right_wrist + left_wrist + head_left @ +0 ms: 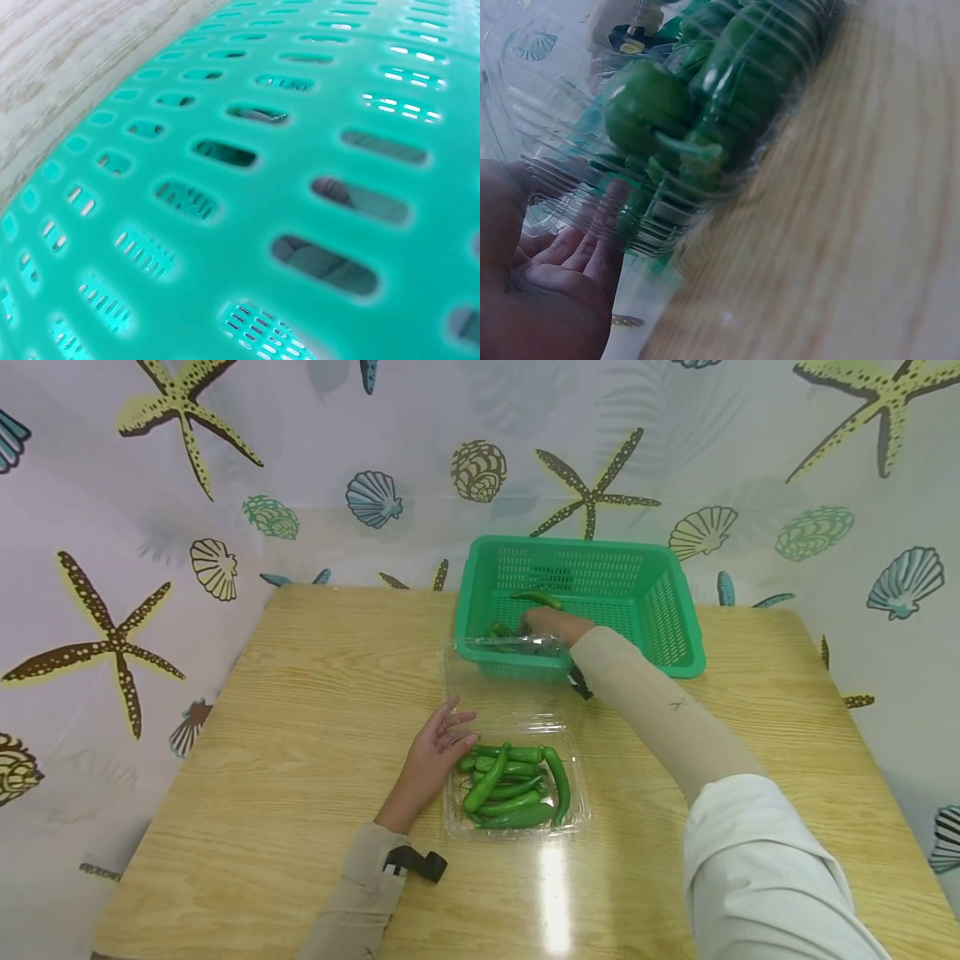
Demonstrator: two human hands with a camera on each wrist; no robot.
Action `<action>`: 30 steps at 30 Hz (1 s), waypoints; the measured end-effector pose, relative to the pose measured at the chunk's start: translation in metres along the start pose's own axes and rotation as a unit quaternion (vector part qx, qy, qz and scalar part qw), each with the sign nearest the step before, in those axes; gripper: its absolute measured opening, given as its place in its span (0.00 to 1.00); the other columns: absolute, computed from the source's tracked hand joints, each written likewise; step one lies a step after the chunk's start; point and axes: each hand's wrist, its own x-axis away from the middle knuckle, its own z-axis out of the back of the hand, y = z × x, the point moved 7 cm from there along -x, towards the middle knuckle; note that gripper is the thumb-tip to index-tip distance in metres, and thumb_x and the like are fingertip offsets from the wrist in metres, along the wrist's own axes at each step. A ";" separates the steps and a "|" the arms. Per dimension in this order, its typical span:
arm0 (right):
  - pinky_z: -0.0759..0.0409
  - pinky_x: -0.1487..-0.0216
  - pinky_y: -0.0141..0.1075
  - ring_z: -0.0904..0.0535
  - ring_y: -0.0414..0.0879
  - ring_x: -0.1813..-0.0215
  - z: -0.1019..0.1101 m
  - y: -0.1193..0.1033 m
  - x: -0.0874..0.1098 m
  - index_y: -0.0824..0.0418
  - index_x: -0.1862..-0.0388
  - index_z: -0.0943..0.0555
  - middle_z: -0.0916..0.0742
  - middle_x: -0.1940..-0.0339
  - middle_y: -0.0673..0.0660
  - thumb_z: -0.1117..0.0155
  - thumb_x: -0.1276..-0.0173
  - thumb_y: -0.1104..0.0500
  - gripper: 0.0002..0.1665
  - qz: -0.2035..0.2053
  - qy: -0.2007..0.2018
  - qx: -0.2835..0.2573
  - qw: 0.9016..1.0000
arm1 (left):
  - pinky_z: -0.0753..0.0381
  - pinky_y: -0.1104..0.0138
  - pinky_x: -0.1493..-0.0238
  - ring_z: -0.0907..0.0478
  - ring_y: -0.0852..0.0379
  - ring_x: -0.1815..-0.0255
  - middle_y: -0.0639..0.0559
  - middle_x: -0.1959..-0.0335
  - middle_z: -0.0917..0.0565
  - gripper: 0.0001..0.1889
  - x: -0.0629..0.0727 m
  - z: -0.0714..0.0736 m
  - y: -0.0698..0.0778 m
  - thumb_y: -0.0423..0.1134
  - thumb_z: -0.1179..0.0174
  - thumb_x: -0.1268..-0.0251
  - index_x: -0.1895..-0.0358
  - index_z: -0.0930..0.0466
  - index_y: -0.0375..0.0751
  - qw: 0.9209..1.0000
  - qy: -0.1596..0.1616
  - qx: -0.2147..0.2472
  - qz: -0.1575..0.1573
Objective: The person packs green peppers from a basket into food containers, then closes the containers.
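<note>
Several green chili peppers (pixel 504 781) lie in the lower half of a clear plastic clamshell box (pixel 583 814). Its transparent lid (pixel 480 681) stands raised at the far side, overlapping the basket's near wall. My left hand (pixel 438 752) is at the box's left side by the hinge; in the left wrist view its fingers (pixel 607 247) extend along the ribbed wall. My right hand (pixel 542 622) reaches down inside a green perforated basket (pixel 693 652), close to a few chili peppers at its left end. The lid and basket wall hide the right fingertips, so I cannot tell what they hold.
One chili pepper (pixel 537 599) lies toward the back left inside the basket. The basket stands at the far edge of a wooden table (pixel 322 693), before a patterned cloth (pixel 420 435) with starfish and shells. The right forearm (pixel 652 702) crosses over the table's right side.
</note>
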 end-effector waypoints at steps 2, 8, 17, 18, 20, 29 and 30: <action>0.26 0.44 0.46 0.28 0.55 0.41 0.001 0.000 0.000 0.66 0.42 0.26 0.23 0.41 0.62 0.45 0.30 0.57 0.21 0.000 -0.001 -0.002 1.000 | 0.24 0.66 0.46 0.30 0.40 0.42 0.35 0.38 0.33 0.34 0.000 0.000 0.000 0.32 0.44 0.34 0.28 0.49 0.42 1.000 0.000 0.000 0.000; 0.27 0.42 0.47 0.29 0.56 0.40 0.001 -0.003 0.003 0.66 0.41 0.27 0.24 0.41 0.63 0.46 0.29 0.57 0.21 0.005 -0.003 0.001 1.000 | 0.24 0.66 0.46 0.30 0.38 0.41 0.34 0.37 0.34 0.34 0.000 0.000 0.002 0.32 0.44 0.34 0.28 0.50 0.42 1.000 -0.001 0.000 -0.002; 0.25 0.44 0.47 0.26 0.57 0.43 0.008 -0.003 -0.002 0.70 0.43 0.27 0.22 0.43 0.65 0.45 0.32 0.64 0.19 0.018 0.033 0.000 0.999 | 0.24 0.66 0.46 0.30 0.39 0.42 0.34 0.37 0.34 0.34 0.001 0.000 0.002 0.32 0.44 0.34 0.28 0.50 0.42 1.000 -0.002 0.002 -0.003; 0.25 0.44 0.47 0.26 0.58 0.44 0.009 -0.002 -0.004 0.71 0.43 0.27 0.22 0.44 0.66 0.46 0.32 0.66 0.19 0.021 0.041 0.003 0.999 | 0.24 0.66 0.46 0.30 0.39 0.42 0.34 0.37 0.34 0.34 0.001 -0.001 0.001 0.32 0.44 0.34 0.28 0.50 0.42 1.000 -0.003 0.003 -0.003; 0.26 0.43 0.47 0.27 0.58 0.43 0.012 0.002 -0.007 0.72 0.43 0.27 0.22 0.44 0.67 0.46 0.33 0.69 0.20 0.022 0.048 0.000 0.999 | 0.24 0.65 0.46 0.30 0.39 0.42 0.34 0.37 0.34 0.34 0.000 -0.001 0.001 0.32 0.44 0.34 0.28 0.50 0.42 1.000 -0.004 0.004 -0.003; 0.25 0.47 0.48 0.27 0.57 0.45 0.029 0.018 0.008 0.69 0.42 0.28 0.22 0.47 0.66 0.40 0.35 0.65 0.22 0.019 0.080 -0.041 0.996 | 0.24 0.66 0.45 0.31 0.37 0.41 0.33 0.37 0.34 0.34 0.001 -0.001 0.001 0.32 0.44 0.34 0.28 0.50 0.42 1.000 -0.004 0.007 -0.007; 0.25 0.47 0.47 0.26 0.56 0.46 0.031 0.019 0.011 0.68 0.42 0.28 0.22 0.48 0.66 0.40 0.35 0.65 0.22 0.023 0.088 -0.042 0.995 | 0.24 0.66 0.46 0.31 0.37 0.41 0.33 0.37 0.34 0.34 0.001 -0.001 0.001 0.32 0.44 0.34 0.28 0.50 0.42 1.000 -0.003 0.007 -0.008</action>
